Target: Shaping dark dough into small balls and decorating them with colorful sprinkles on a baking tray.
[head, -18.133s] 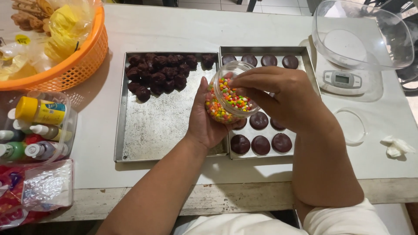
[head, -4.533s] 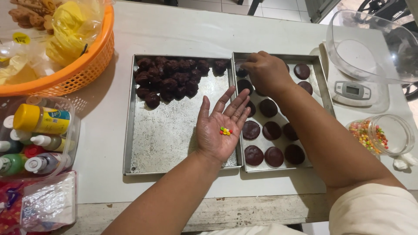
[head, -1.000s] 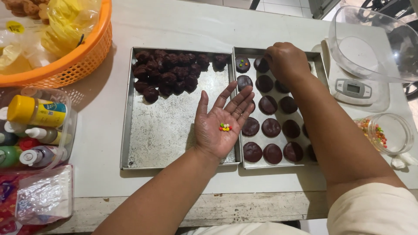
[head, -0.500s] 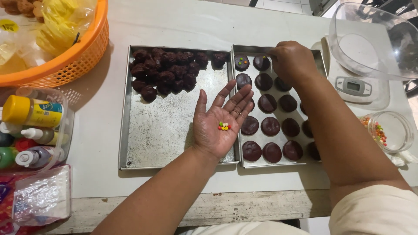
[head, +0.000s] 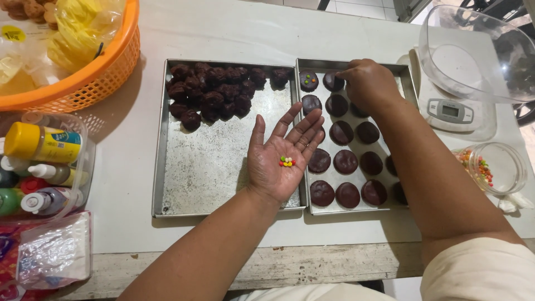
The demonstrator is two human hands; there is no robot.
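Sprinkles [head: 286,161], a small cluster of coloured beads, are lying in the middle of my left hand [head: 284,159], which I am holding flat and palm up with the fingers spread, over the seam where the two metal trays meet. My right hand [head: 368,83] is reaching across to the far end of the right tray [head: 405,72], knuckles up, fingertips bunched downward just beside a chocolate-coated round [head: 333,81] in the top row; whether anything is pinched between those fingertips I cannot tell, since the back of the hand is hiding them. I am looking down at rows of dark glossy rounds filling that tray, and the one in the far left corner [head: 309,81] is already carrying a few coloured dots on top. The left tray [head: 212,178] is holding a heap of dark brown rough balls [head: 214,95] at its far end, with bare scratched metal nearer to me. To my right, a clear plastic tub [head: 493,167] with more coloured sprinkles is sitting on the white table [head: 234,28], near a white kitchen scale [head: 454,111] carrying a large clear bowl [head: 479,56]. To my left, an orange basket [head: 89,78] is holding yellow bags, and a clear container [head: 83,167] is holding small squeeze bottles.
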